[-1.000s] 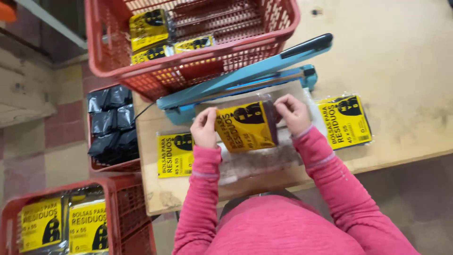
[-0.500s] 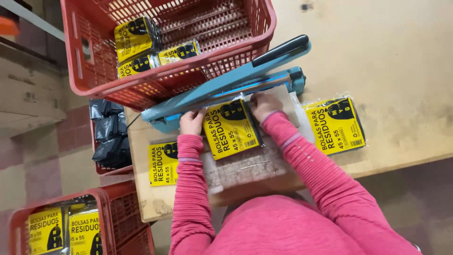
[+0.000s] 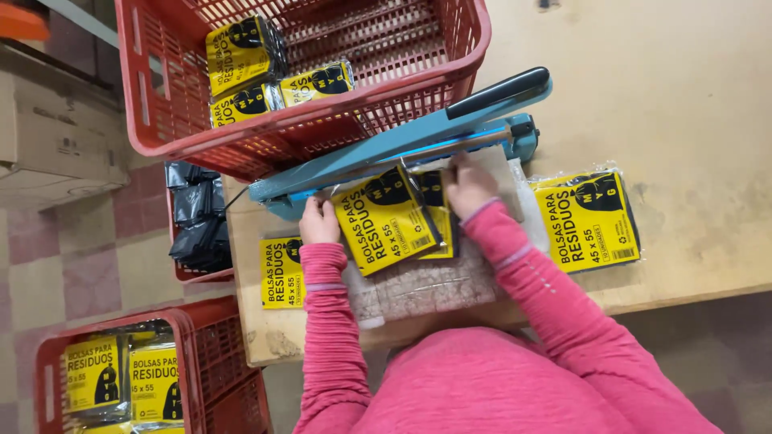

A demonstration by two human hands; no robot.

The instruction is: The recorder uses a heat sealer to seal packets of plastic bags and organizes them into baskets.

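Nearest, 2 pink sleeves are reaching forward over the wooden table (image 3: 708,96). Both hands are gripping a yellow-and-black packet (image 3: 384,219) in clear wrap: the left hand (image 3: 319,222) is pinching its left edge, the right hand (image 3: 469,186) is pressing its upper right corner. That packet's top edge is lying under the raised arm of the blue heat sealer (image 3: 402,141) (black handle at the right end). 2 similar packets are lying flat, 1 (image 3: 281,273) by the left wrist, another (image 3: 591,219) right of the right forearm. Beyond, a red basket (image 3: 322,133) is holding more packets.
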